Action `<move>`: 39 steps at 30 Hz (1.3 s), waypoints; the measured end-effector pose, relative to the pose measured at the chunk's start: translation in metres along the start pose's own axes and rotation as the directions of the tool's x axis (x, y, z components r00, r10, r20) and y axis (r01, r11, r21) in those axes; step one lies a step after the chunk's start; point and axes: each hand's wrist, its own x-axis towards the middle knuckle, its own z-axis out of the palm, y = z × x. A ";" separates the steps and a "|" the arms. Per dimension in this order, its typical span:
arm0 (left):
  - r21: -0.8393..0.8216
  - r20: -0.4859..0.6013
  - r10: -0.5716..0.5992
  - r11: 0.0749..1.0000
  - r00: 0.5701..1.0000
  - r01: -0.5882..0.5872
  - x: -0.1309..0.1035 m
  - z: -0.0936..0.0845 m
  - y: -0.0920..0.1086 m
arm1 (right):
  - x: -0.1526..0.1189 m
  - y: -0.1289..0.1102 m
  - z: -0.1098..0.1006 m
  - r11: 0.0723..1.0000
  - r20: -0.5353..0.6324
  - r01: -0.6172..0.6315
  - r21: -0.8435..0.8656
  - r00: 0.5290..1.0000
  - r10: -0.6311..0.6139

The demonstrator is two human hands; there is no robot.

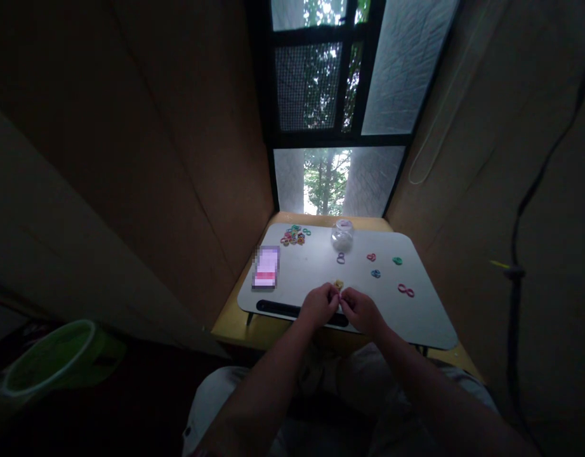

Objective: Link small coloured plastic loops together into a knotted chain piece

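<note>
My left hand (pixel 322 303) and my right hand (pixel 363 309) meet over the front of a white lap table (pixel 311 270). Both are closed, fingertips pinched together and almost touching. Something tiny and pinkish may show between them, too small to name. Just beyond the fingertips lies a yellow looped band (pixel 339 284). Farther back is a purple looped band (pixel 341 258). To the right are a red band (pixel 371 257), a blue band (pixel 375 273), a green band (pixel 398 261) and a dark pink figure-eight band (pixel 406 291).
A pile of multicoloured bands (pixel 293 236) lies at the table's back left. A phone (pixel 266 267) with a blurred screen is in front of it. A clear plastic container (pixel 342 235) stands at the back. A black slot (pixel 278 308) runs along the front edge. A green bin (pixel 64 358) is at lower left.
</note>
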 end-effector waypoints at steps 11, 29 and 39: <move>-0.020 -0.007 -0.003 1.000 1.000 0.003 -0.001 -0.001 0.003 | 0.001 0.003 0.004 0.998 -0.024 -0.059 -0.035 0.998 0.058; -0.092 0.031 0.045 0.995 0.998 -0.042 -0.004 -0.003 -0.001 | 0.002 0.004 0.005 0.992 -0.037 -0.060 -0.108 0.998 0.056; -0.066 0.014 0.021 0.998 1.000 -0.020 -0.005 -0.003 0.001 | 0.000 0.003 0.004 0.996 -0.038 -0.075 -0.037 0.997 0.074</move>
